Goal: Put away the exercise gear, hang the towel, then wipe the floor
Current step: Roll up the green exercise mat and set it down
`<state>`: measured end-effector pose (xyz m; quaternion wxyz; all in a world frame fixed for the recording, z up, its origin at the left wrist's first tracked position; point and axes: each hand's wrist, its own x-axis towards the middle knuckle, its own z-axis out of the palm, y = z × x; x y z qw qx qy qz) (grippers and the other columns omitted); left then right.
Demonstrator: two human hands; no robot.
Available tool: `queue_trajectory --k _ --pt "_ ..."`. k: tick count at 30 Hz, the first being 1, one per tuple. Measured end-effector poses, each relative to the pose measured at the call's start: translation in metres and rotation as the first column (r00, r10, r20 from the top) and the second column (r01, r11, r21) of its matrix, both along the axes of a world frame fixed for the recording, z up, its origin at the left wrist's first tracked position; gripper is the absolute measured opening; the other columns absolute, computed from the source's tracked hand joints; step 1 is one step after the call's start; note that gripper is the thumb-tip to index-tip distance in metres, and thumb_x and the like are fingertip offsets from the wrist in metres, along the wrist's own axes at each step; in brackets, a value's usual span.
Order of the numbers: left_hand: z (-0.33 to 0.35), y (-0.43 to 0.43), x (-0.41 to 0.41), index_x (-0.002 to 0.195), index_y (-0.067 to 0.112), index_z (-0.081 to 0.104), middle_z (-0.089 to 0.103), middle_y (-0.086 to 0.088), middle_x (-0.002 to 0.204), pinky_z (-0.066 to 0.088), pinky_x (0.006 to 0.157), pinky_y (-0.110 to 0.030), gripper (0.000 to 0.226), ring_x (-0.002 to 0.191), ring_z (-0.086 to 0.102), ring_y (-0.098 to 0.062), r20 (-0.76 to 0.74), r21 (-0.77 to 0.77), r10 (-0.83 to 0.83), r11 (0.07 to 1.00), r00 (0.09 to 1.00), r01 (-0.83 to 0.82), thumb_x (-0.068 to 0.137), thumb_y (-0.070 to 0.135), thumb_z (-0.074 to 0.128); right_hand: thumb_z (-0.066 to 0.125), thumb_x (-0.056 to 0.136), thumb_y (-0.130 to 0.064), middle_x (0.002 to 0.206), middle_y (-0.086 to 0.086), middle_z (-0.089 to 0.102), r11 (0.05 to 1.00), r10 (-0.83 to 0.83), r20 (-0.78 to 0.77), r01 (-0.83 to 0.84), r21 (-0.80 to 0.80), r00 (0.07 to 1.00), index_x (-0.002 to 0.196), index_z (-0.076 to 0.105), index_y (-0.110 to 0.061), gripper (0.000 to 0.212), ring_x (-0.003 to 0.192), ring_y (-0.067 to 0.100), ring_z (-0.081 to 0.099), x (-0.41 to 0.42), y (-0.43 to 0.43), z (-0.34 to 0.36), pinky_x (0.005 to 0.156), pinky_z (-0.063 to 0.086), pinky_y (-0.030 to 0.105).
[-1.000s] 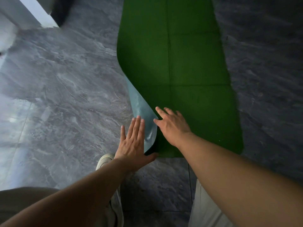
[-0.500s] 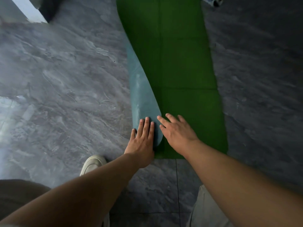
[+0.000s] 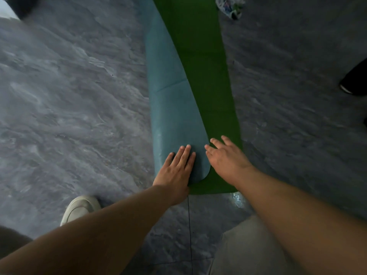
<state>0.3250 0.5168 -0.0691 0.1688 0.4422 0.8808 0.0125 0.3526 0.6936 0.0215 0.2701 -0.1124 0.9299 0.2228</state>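
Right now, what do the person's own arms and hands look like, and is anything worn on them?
Both forearms are bare up to the frame edge: no sleeve shows. The left hand and right hand carry no glove, ring, watch or bracelet that I can see. Fingernails look short and unpainted.

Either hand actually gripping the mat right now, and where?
No grip. Left hand lies flat, fingers extended, on the mat's folded-over teal flap near its corner; right hand rests open on the green surface.
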Motion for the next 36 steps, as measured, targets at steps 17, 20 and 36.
queue_trajectory --k 17,20,36 --pt "-0.002 0.036 0.038 0.156 0.017 -0.02 -0.027 -0.006 0.163 0.008 0.112 -0.072 0.088 0.149 -0.026 -0.028 0.088 0.042 0.136 0.989 0.987 -0.14 0.093 0.03 0.04 0.034 0.101 -0.007 0.163 0.006 0.023 0.977 -0.215 -0.06 0.215 0.005 0.975 0.153 0.029 -0.007 0.051 0.15 0.027 0.017 0.051 0.042 0.01 0.122 0.012 0.047" --pt "-0.005 0.042 0.04 0.155 0.017 -0.02 -0.028 -0.006 0.162 0.006 0.111 -0.072 0.09 0.15 -0.025 -0.027 0.095 0.026 0.085 0.996 0.992 -0.088 0.093 0.033 0.043 0.034 0.101 -0.008 0.162 0.005 0.026 0.967 -0.253 -0.044 0.255 0.029 0.966 0.151 0.032 -0.008 0.05 0.15 0.027 0.018 0.056 0.046 0.009 0.121 0.015 0.049" --pt "-0.024 0.071 0.047 0.158 0.016 -0.009 -0.02 -0.01 0.164 0.001 0.117 -0.064 0.082 0.151 -0.019 -0.026 0.127 -0.033 -0.092 0.995 0.988 0.097 0.099 0.044 0.04 0.034 0.1 -0.008 0.165 0.01 0.007 0.886 -0.456 0.086 0.443 0.14 0.886 0.155 0.022 -0.013 0.056 0.151 0.03 0.01 0.07 0.054 -0.016 0.116 0.021 0.055"
